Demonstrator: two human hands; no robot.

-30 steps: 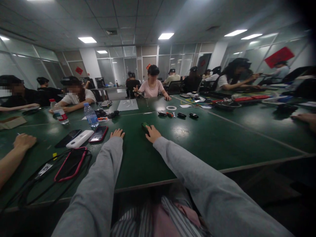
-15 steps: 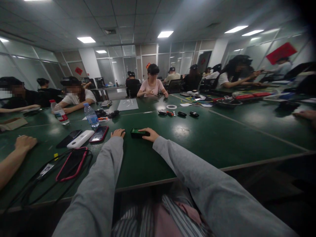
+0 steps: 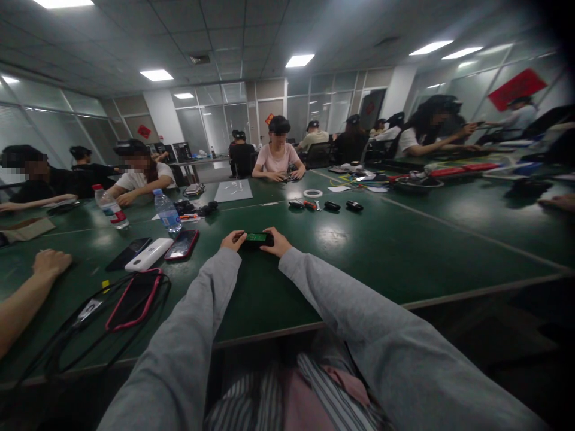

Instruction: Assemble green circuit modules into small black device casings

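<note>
both arms are stretched far out over the green table (image 3: pixel 359 263), grey sleeves running away from the camera, and the two hands meet on one small thing: a dark flat device (image 3: pixel 256 240) with a green face turned up, lying out past the middle of this stretch of tabletop, just right of the red-cased phone (image 3: pixel 181 244). the left hand (image 3: pixel 233 240) comes in on its left end, the right hand (image 3: pixel 276 242) on its right end, each with fingers curled and closed against a short edge, thumbs on the near side. whether it's lifted or resting on the table, i can't tell at this distance.

handling-wise it looks small, rigid and light, a hard little slab that shouldn't flex. the casing looks smooth, so it could slip if pinched only at the corners; the two short ends, where the hands already sit, look like the sound place to grip, keeping fingertips off that green face, which may be a screen or a bare board and so the delicate part.

pose: elbows nearly straight, wrists low, palms turned inward toward each other. it's a long reach with little leverage.

around it: a white power bank (image 3: pixel 149 254) and a black phone (image 3: pixel 129 253) to the left, a water bottle (image 3: pixel 168 211) beyond them, a pink-rimmed case with cables (image 3: pixel 133 290) nearer in, and a co-worker's hand (image 3: pixel 50 262) resting at far left. small tools (image 3: pixel 324 206) lie well beyond the device.
</note>
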